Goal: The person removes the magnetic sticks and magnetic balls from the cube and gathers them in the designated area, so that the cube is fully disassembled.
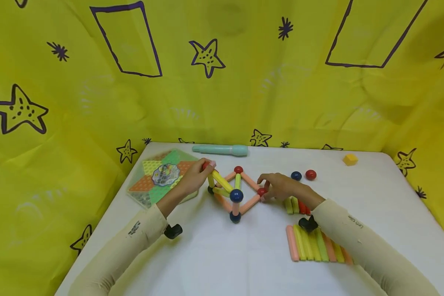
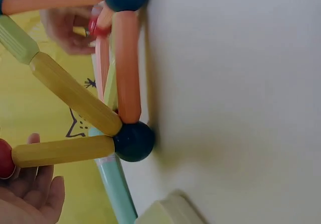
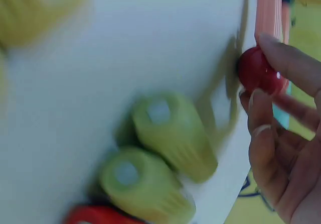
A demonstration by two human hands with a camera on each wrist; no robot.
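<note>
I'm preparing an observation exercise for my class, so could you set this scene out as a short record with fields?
Left hand: holds the upper red ball
Right hand: pinches the corner red ball
Structure: sticks joined by red and blue balls
Loose balls: one blue, one red
Loose sticks: laid in rows, partly hidden by the right arm
Far edge: teal pen-shaped object
Left side: patterned box
Right side: yellow block
</note>
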